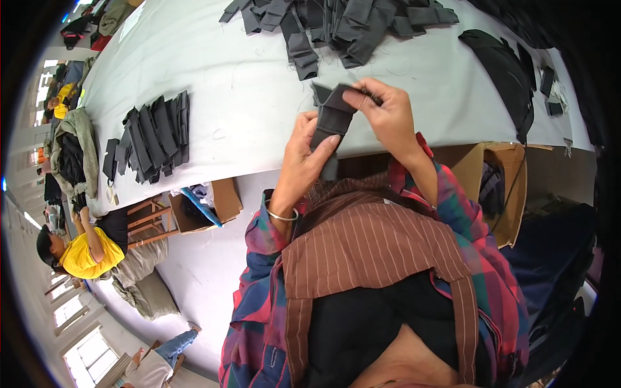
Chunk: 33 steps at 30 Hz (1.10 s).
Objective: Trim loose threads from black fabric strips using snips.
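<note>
Over the table's near edge, my left hand (306,150) grips a folded dark grey fabric piece (334,119), thumb across its front. The piece hangs tilted, its lower end showing beneath my thumb. At its upper end my right hand (388,116) is closed, thumb and forefinger pinching the fabric's corner. A small dark shape shows by the right fingertips; I cannot make out if it is fabric or a tool. Just beyond my hands lies a loose heap of similar dark grey pieces (362,26) with stray threads. To the left, more pieces lie in an overlapping row (155,136).
The white-covered table (246,116) stretches ahead. At its right lies a curved black fabric panel (501,77). Cardboard boxes (226,202) (517,187) stand below the edge on both sides. A co-worker in a yellow top (97,252) sits at left; another person (155,362) is lower left.
</note>
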Tool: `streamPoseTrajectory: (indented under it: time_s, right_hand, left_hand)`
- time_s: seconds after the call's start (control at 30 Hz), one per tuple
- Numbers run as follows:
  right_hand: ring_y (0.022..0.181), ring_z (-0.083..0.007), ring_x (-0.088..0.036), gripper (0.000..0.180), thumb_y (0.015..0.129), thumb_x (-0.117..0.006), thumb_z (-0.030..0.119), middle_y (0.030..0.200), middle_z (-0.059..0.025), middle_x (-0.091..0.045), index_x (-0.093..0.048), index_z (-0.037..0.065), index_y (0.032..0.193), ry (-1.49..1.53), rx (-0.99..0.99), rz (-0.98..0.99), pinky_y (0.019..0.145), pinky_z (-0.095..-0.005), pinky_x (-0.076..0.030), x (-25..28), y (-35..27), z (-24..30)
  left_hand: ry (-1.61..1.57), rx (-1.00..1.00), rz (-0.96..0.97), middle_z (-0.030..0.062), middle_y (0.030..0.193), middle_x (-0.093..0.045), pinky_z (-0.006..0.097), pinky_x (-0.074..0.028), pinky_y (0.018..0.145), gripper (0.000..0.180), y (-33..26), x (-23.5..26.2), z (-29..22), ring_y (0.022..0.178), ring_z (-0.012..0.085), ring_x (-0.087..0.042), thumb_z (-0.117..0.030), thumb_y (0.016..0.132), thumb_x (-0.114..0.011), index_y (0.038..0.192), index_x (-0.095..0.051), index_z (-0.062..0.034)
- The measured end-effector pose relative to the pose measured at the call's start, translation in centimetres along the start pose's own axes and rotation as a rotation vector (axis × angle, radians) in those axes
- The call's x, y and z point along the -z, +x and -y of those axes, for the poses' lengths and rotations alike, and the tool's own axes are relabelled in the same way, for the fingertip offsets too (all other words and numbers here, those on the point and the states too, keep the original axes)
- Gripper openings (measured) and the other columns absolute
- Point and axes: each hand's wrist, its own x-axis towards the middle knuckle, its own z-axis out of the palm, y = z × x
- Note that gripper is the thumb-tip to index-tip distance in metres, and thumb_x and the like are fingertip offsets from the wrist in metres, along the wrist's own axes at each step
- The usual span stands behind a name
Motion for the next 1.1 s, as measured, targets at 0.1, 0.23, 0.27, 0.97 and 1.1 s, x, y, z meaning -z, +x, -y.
streamPoseTrajectory:
  time_s: [0.1,0.23,0.27,0.97,1.1]
  right_hand:
    - [0.059,-0.0016,-0.038,0.013,0.083,-0.068,0.013,0.061,0.0037,-0.055,-0.066,0.001,0.081,0.254,-0.087,-0.043,0.049,-0.0224,-0.031,0.3,0.6,-0.6]
    - [0.049,-0.0011,-0.026,0.017,0.085,-0.066,0.018,0.059,0.0097,-0.042,-0.061,0.008,0.073,0.632,-0.397,0.034,0.044,-0.0207,-0.018,0.6,0.7,1.5]
    - [0.049,-0.0011,-0.026,0.017,0.085,-0.066,0.018,0.059,0.0097,-0.042,-0.061,0.008,0.073,0.632,-0.397,0.035,0.044,-0.0207,-0.018,0.6,0.8,1.3]
    - [0.064,-0.0176,-0.054,0.015,0.074,-0.072,0.023,0.071,0.0016,-0.063,-0.068,0.014,0.085,-0.438,0.390,0.241,0.064,-0.0303,-0.037,2.4,-0.5,1.6]
    - [0.061,-0.0155,-0.047,0.018,0.071,-0.073,0.016,0.068,0.0016,-0.059,-0.070,0.012,0.088,-0.500,0.490,0.262,0.061,-0.0295,-0.029,2.5,-0.3,1.7]
  left_hand:
    - [0.621,-0.321,-0.017,0.0121,0.137,-0.030,0.031,-0.033,0.096,0.027,-0.3,0.7,-2.2,0.117,0.0192,-0.038,-0.016,0.085,-0.063,0.104,-0.063,0.0041]
    - [0.381,-0.423,0.015,0.0122,0.122,-0.043,0.035,-0.034,0.094,0.028,-0.3,0.9,-2.2,0.109,0.0243,-0.041,-0.016,0.085,-0.063,0.106,-0.059,0.0023]
    - [0.218,-0.331,0.053,0.0118,0.119,-0.046,0.032,-0.036,0.092,0.027,-0.5,0.6,-2.5,0.105,0.0204,-0.044,-0.016,0.086,-0.061,0.106,-0.058,0.0025]
    - [-0.128,0.054,-0.064,0.0018,0.087,-0.061,0.019,-0.047,0.065,0.020,-0.3,1.5,-2.4,0.075,0.0053,-0.056,-0.012,0.087,-0.063,0.103,-0.057,-0.0003]
    - [-0.120,0.077,-0.053,0.0017,0.087,-0.062,0.020,-0.046,0.066,0.021,-0.3,1.7,-2.4,0.075,0.0054,-0.056,-0.012,0.087,-0.063,0.103,-0.058,-0.0004]
